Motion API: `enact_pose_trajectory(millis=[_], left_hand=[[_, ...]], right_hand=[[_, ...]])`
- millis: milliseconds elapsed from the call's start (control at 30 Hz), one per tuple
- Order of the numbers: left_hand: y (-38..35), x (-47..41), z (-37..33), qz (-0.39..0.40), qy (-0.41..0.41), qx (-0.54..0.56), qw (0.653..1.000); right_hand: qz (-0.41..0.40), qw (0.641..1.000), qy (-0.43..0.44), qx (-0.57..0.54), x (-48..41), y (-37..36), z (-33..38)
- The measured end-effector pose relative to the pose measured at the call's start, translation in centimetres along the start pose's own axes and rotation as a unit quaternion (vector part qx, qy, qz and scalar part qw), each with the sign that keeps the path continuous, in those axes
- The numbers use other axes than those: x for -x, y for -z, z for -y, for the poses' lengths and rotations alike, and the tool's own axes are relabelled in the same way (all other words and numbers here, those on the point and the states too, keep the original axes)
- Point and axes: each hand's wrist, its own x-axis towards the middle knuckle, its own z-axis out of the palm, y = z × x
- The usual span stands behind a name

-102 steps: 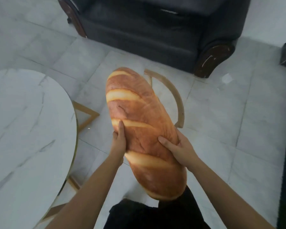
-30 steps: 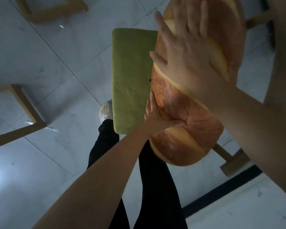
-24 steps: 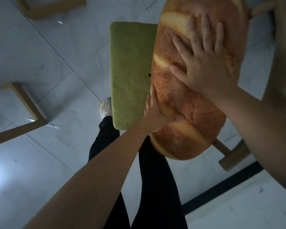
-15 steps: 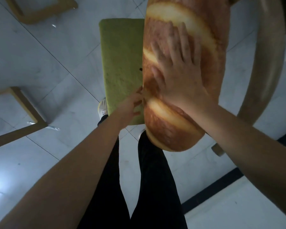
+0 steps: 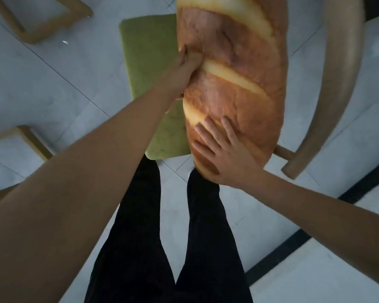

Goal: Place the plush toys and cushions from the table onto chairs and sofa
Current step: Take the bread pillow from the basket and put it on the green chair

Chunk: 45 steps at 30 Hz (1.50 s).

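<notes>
Left grip (image 5: 187,68) pinches the bread cushion (image 5: 232,84) along its edge; right grip (image 5: 225,154) lies flat, fingers spread, on its near end, over the chair's green seat (image 5: 147,62)

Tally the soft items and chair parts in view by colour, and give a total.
Brown and cream: 1, the bread cushion, held by the left hand and the right hand.
Green: 1, the seat pad.
Tan wood: 1, the curved chair back.
Total: 3.
</notes>
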Motion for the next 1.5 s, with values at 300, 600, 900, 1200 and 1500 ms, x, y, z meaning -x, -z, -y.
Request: enact_pose_trajectory(millis=[300,600,900,1200,1500], left_hand=[[0.4,8.7,-2.0,0.026,0.003,-0.015,1.0],[8.7,31.0,-7.7,-0.159,-0.178,-0.059,0.969],[9.1,51.7,-4.5,-0.398,-0.297,0.056,0.866],[-5.4,61.9,8.0,-0.59,-0.198,0.2,0.757],[-16.5,76.3,21.6,-0.77,-0.167,0.368,0.494]], right_hand=[[0.067,0.989,-0.062,-0.119,-0.1,3.7,1.0],[-0.181,0.781,-0.311,-0.51,6.5,22.5,-1.5],[-0.319,0.601,-0.276,-0.679,15.8,31.8,0.8],[-0.17,0.654,-0.094,-0.731,17.7,31.8,3.6],[-0.017,0.74,0.153,-0.655,18.6,37.2,19.4]])
